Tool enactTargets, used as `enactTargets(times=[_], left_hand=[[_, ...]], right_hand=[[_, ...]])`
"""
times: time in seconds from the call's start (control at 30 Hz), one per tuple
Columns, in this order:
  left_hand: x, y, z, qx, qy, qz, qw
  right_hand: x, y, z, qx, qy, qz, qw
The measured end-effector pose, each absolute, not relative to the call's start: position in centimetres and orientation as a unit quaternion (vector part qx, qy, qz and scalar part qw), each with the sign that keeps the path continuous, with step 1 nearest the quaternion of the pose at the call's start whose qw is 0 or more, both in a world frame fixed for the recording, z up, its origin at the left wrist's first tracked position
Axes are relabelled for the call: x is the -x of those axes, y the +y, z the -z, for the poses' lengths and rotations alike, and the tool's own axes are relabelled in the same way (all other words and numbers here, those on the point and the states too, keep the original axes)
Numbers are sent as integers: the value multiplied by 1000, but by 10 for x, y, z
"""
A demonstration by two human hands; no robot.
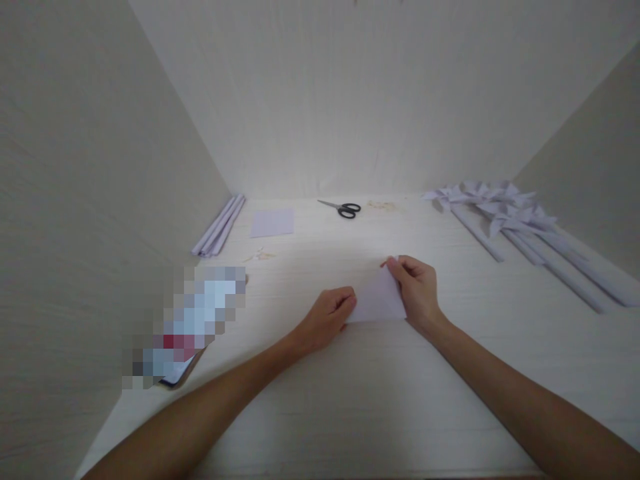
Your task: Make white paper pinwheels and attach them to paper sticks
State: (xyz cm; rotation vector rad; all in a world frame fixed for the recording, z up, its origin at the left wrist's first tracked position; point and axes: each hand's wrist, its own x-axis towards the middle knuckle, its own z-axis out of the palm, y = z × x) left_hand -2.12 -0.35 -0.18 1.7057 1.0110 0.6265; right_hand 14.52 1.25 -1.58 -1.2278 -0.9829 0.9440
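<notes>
A pale lilac sheet of paper (377, 300) is held between my two hands over the middle of the table. My left hand (330, 312) pinches its left side, thumb on top and fingers curled. At the upper right corner, my right hand (416, 285) grips the paper between thumb and bent fingers. The sheet looks roughly triangular from here, but whether it is folded I cannot tell. Fingers cover both side edges. Beyond the hands lie scissors (345, 209) with black handles, and a flat square of lilac paper (273, 223) rests to their left.
Several rolled paper tubes (220, 225) lie by the left wall. Paper pinwheels (515, 213) on paper sticks are piled at the right. A phone (183, 367), mostly blurred out, is at the left. Small scraps (260, 255) and thin bits (383, 206) lie about. Walls enclose three sides.
</notes>
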Motion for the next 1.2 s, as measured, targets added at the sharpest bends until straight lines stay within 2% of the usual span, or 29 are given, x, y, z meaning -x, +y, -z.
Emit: enactTargets(times=[0.17,0.4,0.53,0.67,0.93,1.1,1.2], left_hand=[[21,-4,3,-700,422,-273,507],[21,-2,1,-690,431,-296,500],[23,-1,6,-654,435,-352,510],[23,1,9,-620,450,-391,510],[19,1,8,-704,436,-329,454],[19,-1,7,-702,452,-336,435],[19,-3,5,-719,450,-325,418]], right_hand=[[-157,23,15,513,-352,-410,666],[-161,26,13,511,-311,-396,697],[-165,27,11,520,-290,-389,703],[-154,20,10,508,-348,-432,659],[-137,7,16,507,-452,-447,582],[-134,3,10,541,-494,-505,457],[-132,1,9,557,-501,-497,438]])
